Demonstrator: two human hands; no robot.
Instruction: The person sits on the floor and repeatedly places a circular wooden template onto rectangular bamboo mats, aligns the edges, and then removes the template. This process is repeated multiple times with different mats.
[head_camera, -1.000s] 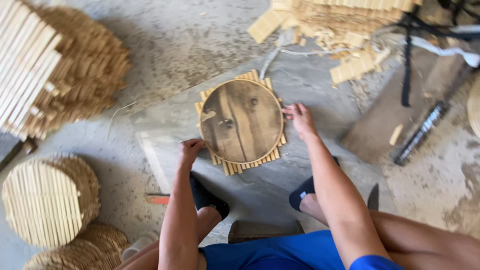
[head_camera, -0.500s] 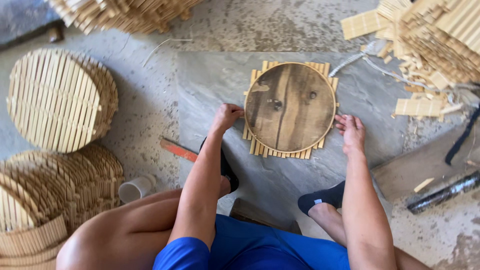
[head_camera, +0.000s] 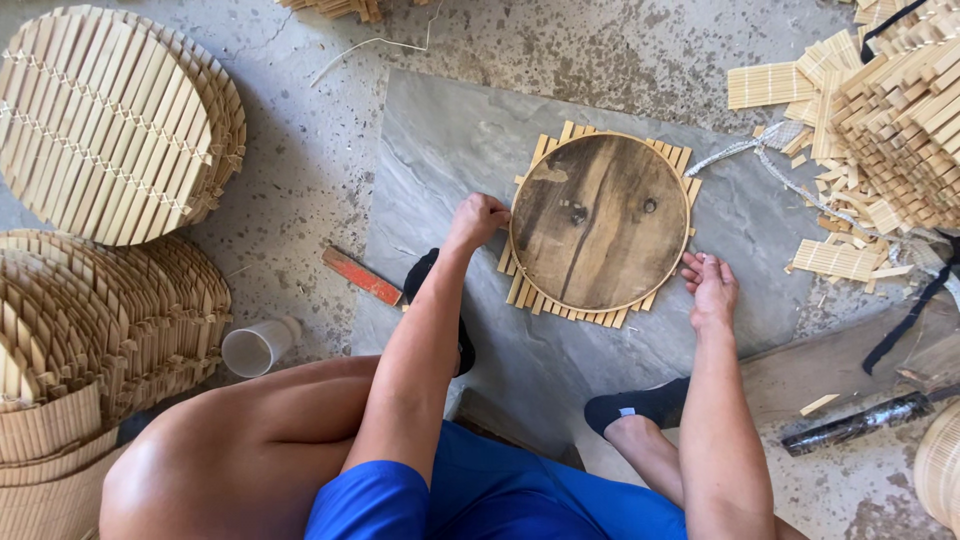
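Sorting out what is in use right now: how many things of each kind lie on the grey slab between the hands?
Round dark wooden disc: 1
Square bamboo slat mat under the disc: 1
Hands at the disc's rim: 2, left hand and right hand
Total: 4

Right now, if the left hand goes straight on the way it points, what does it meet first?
The left hand points right, at the rim of the round wooden disc lying on the slatted bamboo mat. It seems to touch that rim already, so the disc edge comes first, though depth is hard to judge.
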